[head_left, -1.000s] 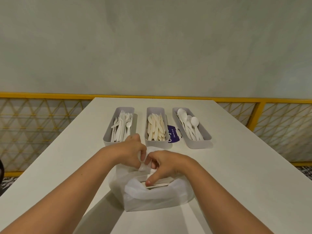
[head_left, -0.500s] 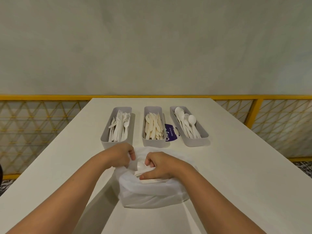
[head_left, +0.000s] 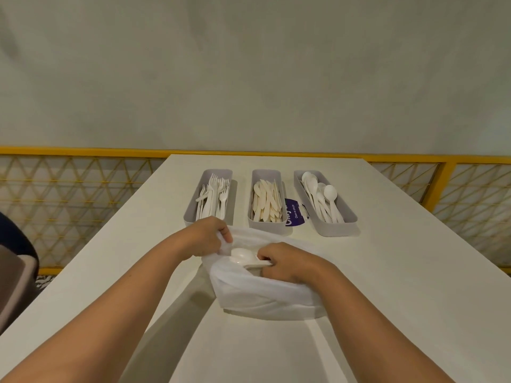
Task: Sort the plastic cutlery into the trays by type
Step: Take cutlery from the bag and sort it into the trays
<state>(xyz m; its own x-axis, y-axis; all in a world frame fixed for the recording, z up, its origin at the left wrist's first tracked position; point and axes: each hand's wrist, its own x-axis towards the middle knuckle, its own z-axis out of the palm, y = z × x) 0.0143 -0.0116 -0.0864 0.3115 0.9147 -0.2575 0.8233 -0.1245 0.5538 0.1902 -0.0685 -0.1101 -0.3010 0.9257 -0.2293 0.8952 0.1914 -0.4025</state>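
Cutlery to be sorted sits in a white bag (head_left: 265, 297) on the table (head_left: 401, 286), just in front of three grey trays: forks (head_left: 211, 199) left, knives (head_left: 266, 201) centre, spoons (head_left: 322, 199) right. Right hand (head_left: 290, 262), fingers curled closed, grips a white spoon (head_left: 243, 257) at the bag mouth. Left hand (head_left: 208, 237) pinches the bag's left edge, fingers closed on the plastic. Both forearms reach forward, converging over the bag

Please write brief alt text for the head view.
Right hand pulls a white plastic spoon from a white plastic bag held open by the left hand; behind stand the fork tray, knife tray and spoon tray.
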